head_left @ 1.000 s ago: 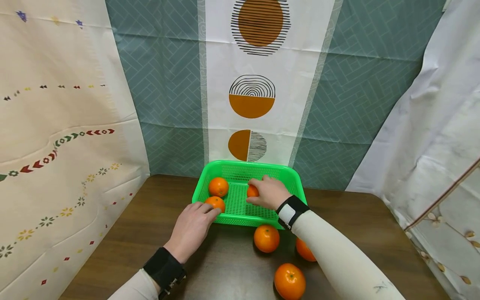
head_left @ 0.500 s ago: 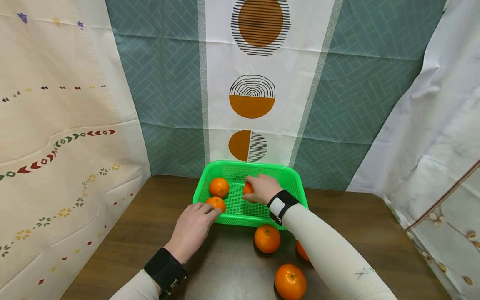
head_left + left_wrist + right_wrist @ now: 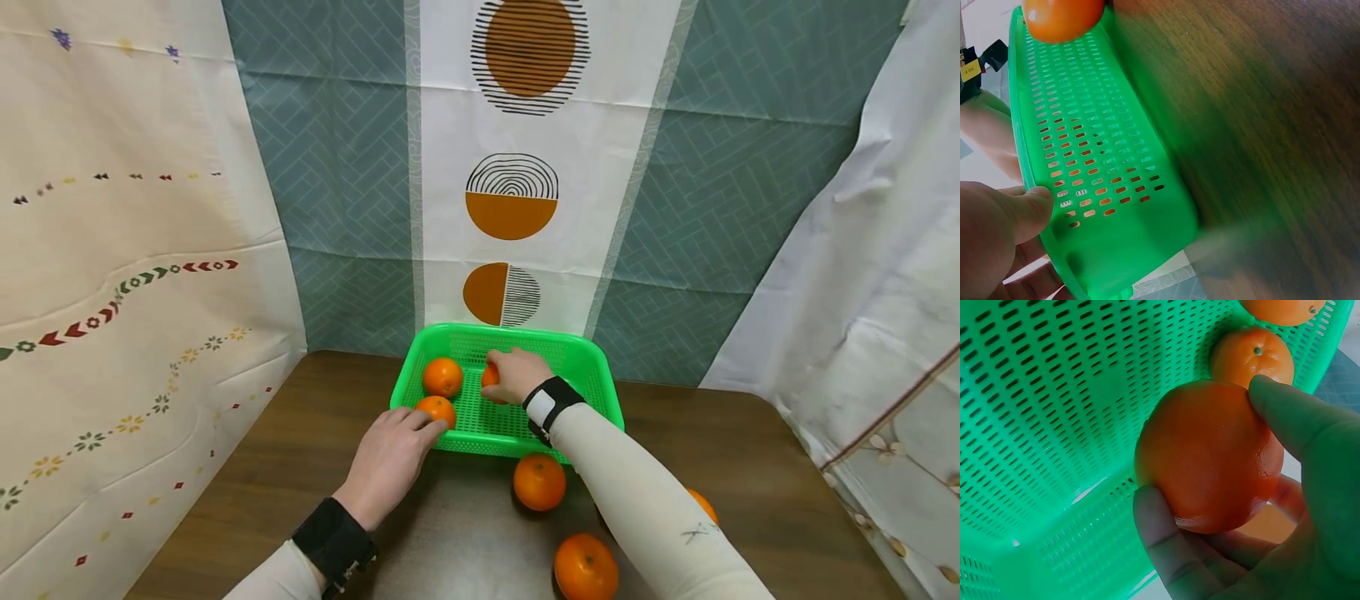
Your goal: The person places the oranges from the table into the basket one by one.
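Note:
My right hand (image 3: 519,377) holds an orange (image 3: 1210,459) inside the green plastic basket (image 3: 600,375), with thumb and fingers around the fruit in the right wrist view. Two more oranges lie in the left part of the basket: one at the back (image 3: 442,377), the other in front (image 3: 438,408). At the front left corner my left hand (image 3: 393,454) grips the basket's rim. In the left wrist view its thumb (image 3: 1032,209) presses the outer side, while the other fingers reach behind the rim.
On the brown table (image 3: 465,533), one orange (image 3: 539,482) sits just before the basket and another orange (image 3: 587,567) nearer. A third orange (image 3: 702,504) is partly hidden by the right sleeve (image 3: 637,492). Behind the basket hangs a patterned cloth (image 3: 352,208).
My right hand has moved a little left with its orange, towards the two in the basket. The left hand keeps its grip. An orange beyond the right sleeve has come into view.

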A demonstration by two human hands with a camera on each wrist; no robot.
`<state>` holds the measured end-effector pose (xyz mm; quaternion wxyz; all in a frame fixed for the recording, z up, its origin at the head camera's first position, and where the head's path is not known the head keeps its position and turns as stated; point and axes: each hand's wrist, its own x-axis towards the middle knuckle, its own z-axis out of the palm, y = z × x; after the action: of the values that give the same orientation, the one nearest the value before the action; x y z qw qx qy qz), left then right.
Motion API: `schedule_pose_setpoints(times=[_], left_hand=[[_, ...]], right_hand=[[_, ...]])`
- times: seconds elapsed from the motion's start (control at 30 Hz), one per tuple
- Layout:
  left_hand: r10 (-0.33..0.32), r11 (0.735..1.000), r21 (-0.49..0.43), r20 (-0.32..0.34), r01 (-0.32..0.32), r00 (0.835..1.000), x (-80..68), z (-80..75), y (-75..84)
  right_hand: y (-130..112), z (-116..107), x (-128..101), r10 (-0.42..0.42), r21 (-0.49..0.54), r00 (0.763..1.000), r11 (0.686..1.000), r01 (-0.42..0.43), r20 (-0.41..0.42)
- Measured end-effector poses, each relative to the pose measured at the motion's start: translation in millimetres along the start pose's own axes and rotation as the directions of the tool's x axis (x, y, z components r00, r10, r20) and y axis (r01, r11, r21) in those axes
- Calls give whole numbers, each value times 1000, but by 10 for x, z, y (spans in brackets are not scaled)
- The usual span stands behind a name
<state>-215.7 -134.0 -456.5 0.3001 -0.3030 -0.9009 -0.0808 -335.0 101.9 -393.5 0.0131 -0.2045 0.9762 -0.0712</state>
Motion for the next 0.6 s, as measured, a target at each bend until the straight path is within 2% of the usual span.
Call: schedule_pose_setpoints(times=[0.4, 0.6], left_hand=[[-5, 1000, -14, 7, 5, 1000, 24, -16, -9], [-2, 1000, -8, 3, 2, 1000, 12, -10, 1]], right_hand=[[-66, -32, 46, 8, 6, 1000, 1000, -8, -29], [-48, 33, 123, 27, 26, 1000, 999, -27, -5]])
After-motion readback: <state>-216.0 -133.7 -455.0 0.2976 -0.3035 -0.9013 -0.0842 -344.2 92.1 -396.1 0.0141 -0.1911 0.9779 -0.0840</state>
